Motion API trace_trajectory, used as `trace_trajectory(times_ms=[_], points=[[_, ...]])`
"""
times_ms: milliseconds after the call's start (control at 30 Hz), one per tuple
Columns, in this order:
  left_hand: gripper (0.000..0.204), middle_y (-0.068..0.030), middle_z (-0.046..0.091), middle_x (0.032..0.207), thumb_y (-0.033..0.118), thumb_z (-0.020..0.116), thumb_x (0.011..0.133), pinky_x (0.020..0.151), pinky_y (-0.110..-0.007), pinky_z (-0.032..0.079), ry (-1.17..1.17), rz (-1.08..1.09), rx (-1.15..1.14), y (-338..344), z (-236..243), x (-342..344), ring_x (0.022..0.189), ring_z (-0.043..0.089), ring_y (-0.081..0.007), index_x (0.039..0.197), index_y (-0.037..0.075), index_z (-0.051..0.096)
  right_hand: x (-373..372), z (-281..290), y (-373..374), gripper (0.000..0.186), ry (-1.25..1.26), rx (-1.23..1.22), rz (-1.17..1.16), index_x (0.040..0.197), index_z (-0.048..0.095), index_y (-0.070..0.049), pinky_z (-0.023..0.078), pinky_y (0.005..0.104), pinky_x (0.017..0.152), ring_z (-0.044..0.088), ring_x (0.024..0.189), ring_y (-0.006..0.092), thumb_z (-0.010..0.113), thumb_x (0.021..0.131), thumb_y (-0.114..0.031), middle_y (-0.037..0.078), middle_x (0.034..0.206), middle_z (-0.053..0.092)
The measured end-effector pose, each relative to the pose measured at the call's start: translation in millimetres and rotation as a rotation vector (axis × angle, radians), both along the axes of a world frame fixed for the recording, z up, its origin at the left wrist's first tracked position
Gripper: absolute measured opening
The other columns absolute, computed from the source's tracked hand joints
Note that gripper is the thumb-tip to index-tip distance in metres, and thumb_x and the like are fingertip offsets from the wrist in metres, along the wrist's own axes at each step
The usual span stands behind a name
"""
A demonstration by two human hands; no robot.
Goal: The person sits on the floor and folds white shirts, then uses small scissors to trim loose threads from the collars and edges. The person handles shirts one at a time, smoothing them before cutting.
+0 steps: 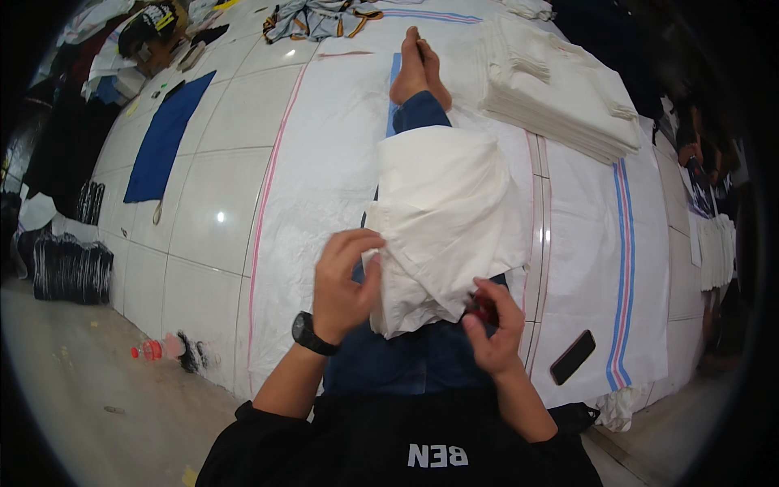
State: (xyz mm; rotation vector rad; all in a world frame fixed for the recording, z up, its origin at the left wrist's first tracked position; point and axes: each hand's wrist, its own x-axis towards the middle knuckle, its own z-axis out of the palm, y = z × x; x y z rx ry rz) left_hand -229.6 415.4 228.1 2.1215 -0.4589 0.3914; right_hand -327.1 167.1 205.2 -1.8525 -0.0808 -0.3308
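Observation:
White folded fabric (442,195) lies across my lap and outstretched legs, its near edge bunched and creased. At its left edge is my left hand (345,280), with bent fingers and thumb closing on the cloth. My right hand (497,329) is at the near right corner of the fabric, curled around a small red and dark tool (482,308). Most of that tool is hidden by the fingers, so its kind does not show. A black watch (314,334) is on my left wrist.
White sheeting (308,203) covers the tiles under my legs. A thick stack of white fabric (560,97) stands far right, and a dark phone (573,357) lies nearer on the right. To the left are blue cloth (169,142), a bottle (154,349) and a dark stack (71,269).

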Motion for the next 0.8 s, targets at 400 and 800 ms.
trace_trajectory(times_ms=[400,800], points=[[0.024,-0.0157,0.071,0.115,0.007,0.079,0.088,0.091,-0.043,0.056,0.021,-0.096,0.069,-27.1,-25.7,-17.3,0.106,0.068,-0.0353,0.110,-0.001,0.074,38.9,6.8,42.0,0.036,0.054,-0.173,-0.010,0.124,0.070,-0.001,0.057,0.0323,0.073,0.073,0.083,0.0226,0.078,0.089,0.000,0.013,0.103,0.071],[0.010,-0.0142,0.073,0.106,0.001,0.072,0.092,0.088,-0.043,0.056,0.184,-0.094,0.041,-24.0,-31.1,-13.9,0.100,0.068,-0.0360,0.102,0.000,0.070,39.1,4.0,46.4,0.030,0.012,-0.455,0.032,0.118,0.071,0.001,0.057,0.0421,0.076,0.071,0.089,0.0345,0.074,0.089,0.000,0.015,0.103,0.072]])
